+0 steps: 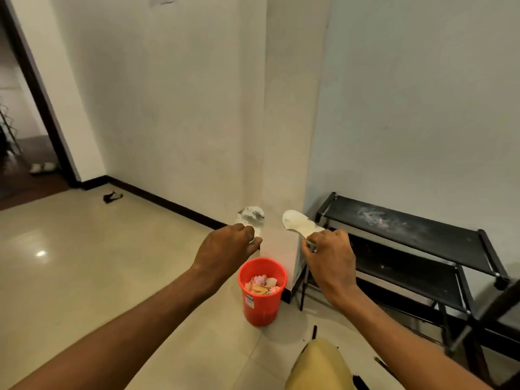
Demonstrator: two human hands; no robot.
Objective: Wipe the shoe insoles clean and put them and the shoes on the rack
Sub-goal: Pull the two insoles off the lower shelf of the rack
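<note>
Both arms reached forward over the pale tiled floor [84, 263], each hand carrying one white insole. The left hand [225, 249] had its fingers curled round the heel end of the left insole [251, 218], whose front end stood up past the knuckles and showed dark smudges on its surface. The right hand [329, 254] gripped the right insole [299, 223] in the same way, fingers closed on its rear part, the toe end pointing up and to the left; this one looked cleaner, though slightly creased. The two insoles were held apart, either side of the projecting corner of the white wall [281, 136], and neither touched the other. Below and between the hands stood a red bin [261, 302] on the floor, with crumpled scraps of paper inside. To the right, against the wall, stood the black shoe rack [408, 229], its top shelf marked with pale dust; the right insole hung just beside its near left end, not resting on it. A yellowish garment [320, 367] showed at the bottom edge.
</note>
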